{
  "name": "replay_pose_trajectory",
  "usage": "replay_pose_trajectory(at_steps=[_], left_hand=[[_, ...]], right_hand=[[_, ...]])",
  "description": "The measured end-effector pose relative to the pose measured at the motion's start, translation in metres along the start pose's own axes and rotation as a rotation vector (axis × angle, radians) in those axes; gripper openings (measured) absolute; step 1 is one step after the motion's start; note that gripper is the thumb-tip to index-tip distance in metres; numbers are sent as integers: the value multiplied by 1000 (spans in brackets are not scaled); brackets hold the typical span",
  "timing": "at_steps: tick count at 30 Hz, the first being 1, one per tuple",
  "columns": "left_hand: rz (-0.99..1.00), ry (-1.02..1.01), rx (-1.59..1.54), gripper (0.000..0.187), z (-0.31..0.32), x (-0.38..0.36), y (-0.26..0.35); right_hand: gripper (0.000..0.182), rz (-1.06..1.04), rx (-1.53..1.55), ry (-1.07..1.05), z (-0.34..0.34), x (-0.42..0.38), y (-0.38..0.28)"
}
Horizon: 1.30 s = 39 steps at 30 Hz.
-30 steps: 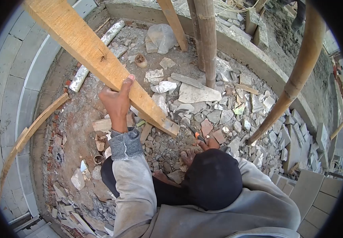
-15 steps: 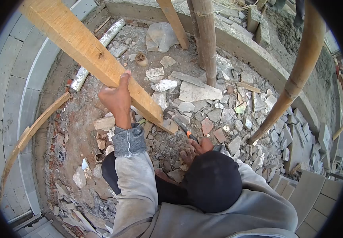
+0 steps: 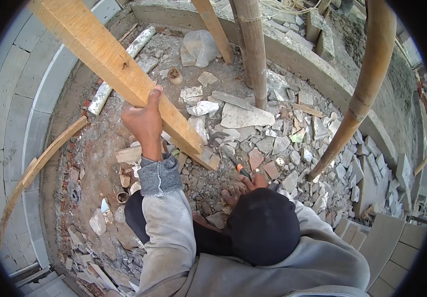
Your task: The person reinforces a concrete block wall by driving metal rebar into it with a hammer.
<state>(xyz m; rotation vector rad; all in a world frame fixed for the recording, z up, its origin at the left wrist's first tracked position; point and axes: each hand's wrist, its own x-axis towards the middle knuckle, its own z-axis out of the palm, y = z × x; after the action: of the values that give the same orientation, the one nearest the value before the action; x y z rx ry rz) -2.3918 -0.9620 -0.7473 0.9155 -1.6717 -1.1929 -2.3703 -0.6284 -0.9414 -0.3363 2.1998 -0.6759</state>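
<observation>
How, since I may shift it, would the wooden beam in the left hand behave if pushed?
The wooden beam looks stiff: its edges run straight. It's probably heavy, being thick and long. Gripped by the left hand near its lower end, it might swing.

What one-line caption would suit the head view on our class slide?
Amid broken rubble, the left hand grips a wooden beam while the right hand holds an orange-marked tool.
</observation>
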Motion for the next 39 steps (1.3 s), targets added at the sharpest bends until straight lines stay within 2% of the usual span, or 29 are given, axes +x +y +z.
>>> replay_pose_trajectory(at_steps=[2,4,5,8,10,12,17,21,23,24,27,29,30,33,39], left_hand=[[-8,-18,23,31,-7,-5,-5],[44,-26,-7,32,-6,-3,-8],[36,-35,-17,32,-5,-5,-7],[39,-43,-37,32,1,-7,2],[46,-36,-30,32,5,-10,1],[83,-42,7,31,-3,-5,-18],[21,-20,-19,31,6,2,-13],[38,-24,-4,29,2,3,-9],[53,-21,-33,29,3,4,-10],[57,-21,-65,29,3,2,-12],[69,0,-91,30,10,16,-13],[16,-9,-13,30,-3,10,-14],[34,1,-53,29,4,12,-12],[43,-14,-44,29,-3,7,-11],[67,-37,-47,30,4,11,-4]], right_hand=[[46,-60,175,59,-14,-32,-13],[44,-265,471,268,-32,-54,-32],[41,-258,575,302,-30,-54,-32],[41,-266,582,422,27,-29,12],[47,-136,277,209,63,-8,45],[53,-112,-43,-57,46,-3,27],[57,-276,357,196,-42,-43,-34],[57,-295,495,378,2,-37,-15],[56,-206,96,124,51,-1,21],[55,-152,-101,-6,55,1,19],[54,-204,48,-94,36,-2,15],[55,-105,320,17,27,-50,-18],[55,-94,418,112,3,-44,-29],[56,-216,487,281,-10,-48,-35],[55,-146,-102,-11,61,4,24]])
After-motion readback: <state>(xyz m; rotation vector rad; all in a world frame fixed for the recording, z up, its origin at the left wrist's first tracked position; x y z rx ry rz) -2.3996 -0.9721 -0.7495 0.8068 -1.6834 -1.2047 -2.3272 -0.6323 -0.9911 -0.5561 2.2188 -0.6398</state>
